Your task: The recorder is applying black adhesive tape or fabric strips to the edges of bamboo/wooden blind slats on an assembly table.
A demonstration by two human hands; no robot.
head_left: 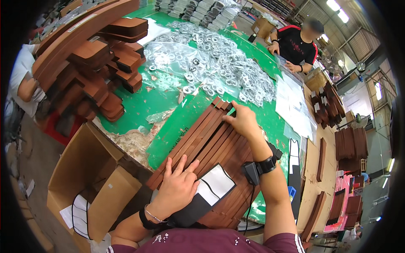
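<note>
Maroon shirt (198,242) at 6 o'clock. Brown strips (192,147) point from 7 to 1 o'clock: left hand (177,187) near end, fingers spread; right hand (244,121) far end, can't tell if pinching.

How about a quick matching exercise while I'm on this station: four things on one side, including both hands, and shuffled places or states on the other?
Things:
1. Left hand
2. Right hand
3. Cardboard box
4. Rings in clear bags

Places or states:
A. At the far ends of the brown strips
B. Heaped on the green table, beyond the strips
C. Fingers spread on the strips, nearer the person's body
D. Standing open at the lower left of the view

Right pairs: 1-C, 2-A, 3-D, 4-B
</note>
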